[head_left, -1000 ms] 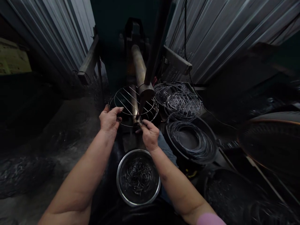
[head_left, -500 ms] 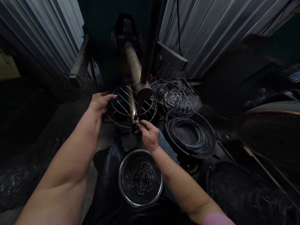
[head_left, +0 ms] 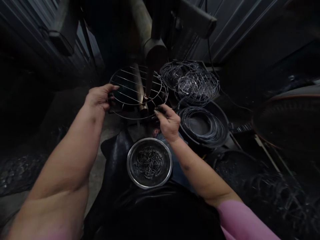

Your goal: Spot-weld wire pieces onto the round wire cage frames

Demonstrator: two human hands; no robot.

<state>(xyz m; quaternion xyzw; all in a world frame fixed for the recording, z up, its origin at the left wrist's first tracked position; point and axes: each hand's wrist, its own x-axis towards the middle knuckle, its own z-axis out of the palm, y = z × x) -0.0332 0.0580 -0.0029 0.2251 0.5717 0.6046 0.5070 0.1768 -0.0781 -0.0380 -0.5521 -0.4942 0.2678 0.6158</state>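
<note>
My left hand (head_left: 98, 96) is closed on the left rim of a round wire rack (head_left: 127, 102), which has two rings and parallel bars across the upper one. At the rack's front right rim, my right hand (head_left: 169, 120) has its thumb and fingers pinched together; any small piece between them is hidden. The rack sits around a brass-coloured lower bar (head_left: 139, 87) of a machine. A dark pointed electrode (head_left: 149, 83) comes down from above, its tip close to the rack's bars. On my lap, a metal bowl (head_left: 130, 166) contains several short curved wire pieces (head_left: 150, 163).
To the right, finished-looking wire racks (head_left: 197, 85) lie in a pile. In front of them a dark round pan (head_left: 223, 136) holds coiled wire rings (head_left: 212, 128). A thick machine arm (head_left: 141, 20) hangs above the rack. A large copper-edged round object (head_left: 287, 96) stands at far right.
The view has tilted downward, so everything sits higher. My right hand has shifted right, away from the electrode tip, along the rack's rim. My left hand still holds the rack.
</note>
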